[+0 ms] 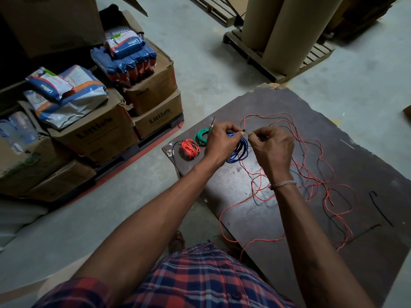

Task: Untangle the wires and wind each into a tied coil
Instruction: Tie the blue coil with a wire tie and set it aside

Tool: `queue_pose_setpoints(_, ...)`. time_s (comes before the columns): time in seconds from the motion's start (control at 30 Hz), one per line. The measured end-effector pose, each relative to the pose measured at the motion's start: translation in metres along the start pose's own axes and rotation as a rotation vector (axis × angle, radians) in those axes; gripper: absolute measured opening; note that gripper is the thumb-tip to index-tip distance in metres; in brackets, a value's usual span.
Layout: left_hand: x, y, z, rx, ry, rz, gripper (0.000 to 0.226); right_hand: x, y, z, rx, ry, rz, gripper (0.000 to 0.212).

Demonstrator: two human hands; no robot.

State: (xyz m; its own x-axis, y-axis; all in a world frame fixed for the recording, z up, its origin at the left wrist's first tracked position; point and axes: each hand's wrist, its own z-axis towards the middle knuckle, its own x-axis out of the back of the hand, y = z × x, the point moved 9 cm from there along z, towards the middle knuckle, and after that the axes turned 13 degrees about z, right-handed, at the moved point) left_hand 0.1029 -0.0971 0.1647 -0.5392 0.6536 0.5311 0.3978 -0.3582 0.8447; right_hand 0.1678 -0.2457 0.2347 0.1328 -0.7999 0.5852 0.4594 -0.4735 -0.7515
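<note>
Hands (222, 143) together — fingertip grip, blue coil (239, 152)

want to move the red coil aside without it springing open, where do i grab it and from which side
Pinch the red coil across its whole bundle of turns, not a single strand. It lies flat on the dark board near the left edge, so coming from above on its open left side looks best; the green coil crowds its right. A black tie seems to trail from it, though that is hard to tell.

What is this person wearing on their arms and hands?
Both forearms are bare, with no gloves and no rings visible. The right hand has a thin pale thread band looped around its wrist. The left hand and its wrist carry nothing. A red, blue and white checked shirt sleeve shows at the lower left.
</note>
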Motion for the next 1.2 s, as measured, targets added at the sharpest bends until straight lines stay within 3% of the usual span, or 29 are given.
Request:
queue_pose_setpoints(0.97,0.005,0.009,-0.011,-0.064,-0.033,0.069,0.010,-0.001,0.017,-0.006,-0.084,-0.012,0.047,0.021)
queue_pose_setpoints(1.2,0.008,0.008,-0.011,-0.071,-0.041,0.099,0.013,-0.006,0.017,-0.012,-0.083,-0.088,0.061,0.013)
